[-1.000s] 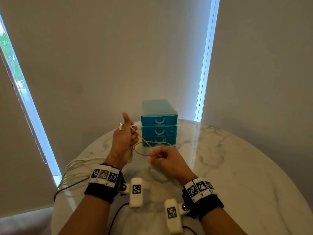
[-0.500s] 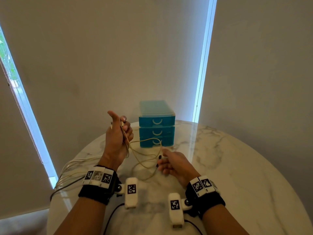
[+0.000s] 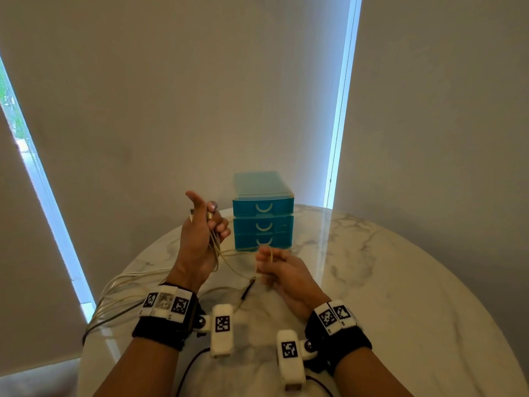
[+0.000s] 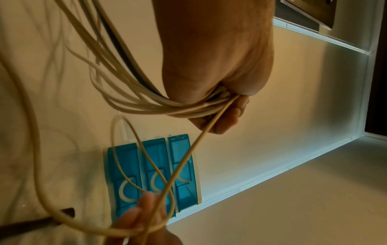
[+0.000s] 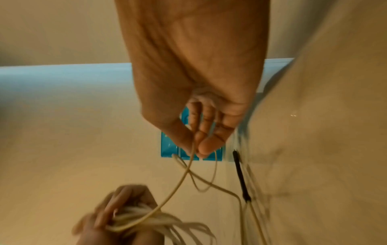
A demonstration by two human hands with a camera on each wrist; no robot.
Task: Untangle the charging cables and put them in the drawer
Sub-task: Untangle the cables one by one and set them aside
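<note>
My left hand is raised above the marble table, thumb up, fingers curled round a bundle of cream cables whose loops trail off the table's left edge. My right hand is lower, to the right, and pinches one cream cable between thumb and fingertips. That strand runs back to the left hand's bundle. A black plug end hangs just under the right hand. The blue three-drawer unit stands behind both hands, all drawers closed.
Grey roller blinds hang close behind the table, with bright window gaps at left and right. A thin black lead from the wrist cameras lies near the table's front edge.
My right hand let the strand slacken, dropped toward the table, then came up again pinching the cable. My left hand turned slightly and stayed raised with the bundle.
</note>
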